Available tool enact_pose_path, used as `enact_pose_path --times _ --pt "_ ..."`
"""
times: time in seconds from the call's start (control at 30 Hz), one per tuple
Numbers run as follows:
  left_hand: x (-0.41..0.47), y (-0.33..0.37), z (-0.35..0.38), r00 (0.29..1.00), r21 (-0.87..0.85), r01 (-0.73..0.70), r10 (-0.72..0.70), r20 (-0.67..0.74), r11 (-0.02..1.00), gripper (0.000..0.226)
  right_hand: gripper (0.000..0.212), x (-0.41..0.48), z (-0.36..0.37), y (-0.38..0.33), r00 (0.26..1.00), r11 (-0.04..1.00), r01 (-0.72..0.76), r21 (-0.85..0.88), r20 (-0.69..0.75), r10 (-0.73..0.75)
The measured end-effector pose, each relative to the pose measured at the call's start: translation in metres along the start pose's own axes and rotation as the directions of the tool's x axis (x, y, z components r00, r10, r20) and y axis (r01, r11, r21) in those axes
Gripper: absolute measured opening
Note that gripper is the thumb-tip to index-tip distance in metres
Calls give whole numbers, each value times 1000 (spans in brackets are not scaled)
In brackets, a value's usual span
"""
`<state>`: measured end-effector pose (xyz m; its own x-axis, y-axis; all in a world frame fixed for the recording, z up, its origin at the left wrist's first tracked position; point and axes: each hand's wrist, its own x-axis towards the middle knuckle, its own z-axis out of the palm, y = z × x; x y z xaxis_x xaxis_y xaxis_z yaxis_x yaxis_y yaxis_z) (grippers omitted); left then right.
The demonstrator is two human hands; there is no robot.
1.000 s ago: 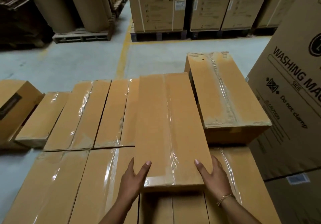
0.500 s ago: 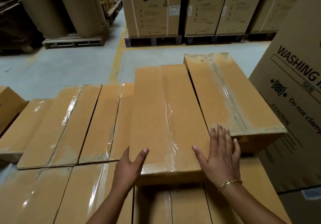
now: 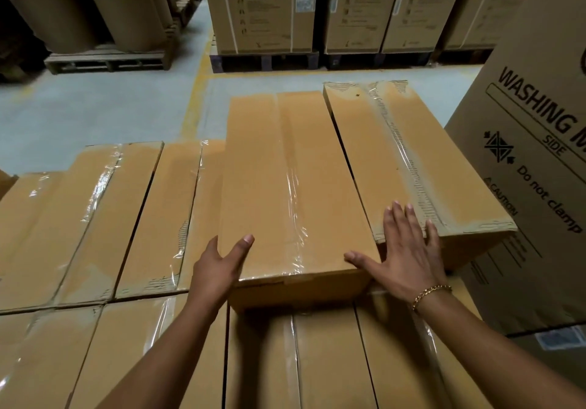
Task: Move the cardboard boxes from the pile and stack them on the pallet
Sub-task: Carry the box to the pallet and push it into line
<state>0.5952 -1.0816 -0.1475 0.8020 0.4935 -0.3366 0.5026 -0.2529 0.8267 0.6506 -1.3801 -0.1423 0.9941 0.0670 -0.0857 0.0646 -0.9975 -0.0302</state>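
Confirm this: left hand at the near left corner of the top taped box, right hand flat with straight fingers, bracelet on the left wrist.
Wrong on one count: the head view shows the bracelet on the right wrist, not the left. The rest holds: left hand at the near left corner of the top taped box, right hand flat with straight fingers.

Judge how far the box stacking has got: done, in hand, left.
Done: a lower layer of boxes, plus one upper box. In hand: the left hand and right hand touch a second upper box beside it. Left: the upper layer's open spots on the left.
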Motion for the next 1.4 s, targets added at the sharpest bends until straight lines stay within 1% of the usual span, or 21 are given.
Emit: enact_pose_path --times 0.13,0.27,0.43,0.57,0.77,1.13,1.4 --pt "9 2 3 1000 1 0 0 -11 1000 95 130 12 3 0 1000 999 19 -26 -21 -19" --pt "16 2 5 1000 12 -2 2 -14 1000 97 129 14 5 -3 997 1000 5 -1 -83 -5" --pt "27 3 7 999 33 -25 25 -25 999 96 116 21 8 -3 980 1000 5 8 -201 -4" --pt "35 4 9 999 47 -42 43 -27 998 98 109 26 14 -3 968 1000 -6 20 -251 11" --pt "45 2 10 998 61 -42 44 -35 997 101 102 32 15 -4 953 1000 -1 10 -303 4" --pt "59 2 12 998 71 -49 52 -44 996 106 98 41 16 -5 941 999 -32 -33 -338 19" --pt "63 4 10 999 82 -49 50 -10 995 111 98 45 17 -6 937 999 -39 -31 -350 26"
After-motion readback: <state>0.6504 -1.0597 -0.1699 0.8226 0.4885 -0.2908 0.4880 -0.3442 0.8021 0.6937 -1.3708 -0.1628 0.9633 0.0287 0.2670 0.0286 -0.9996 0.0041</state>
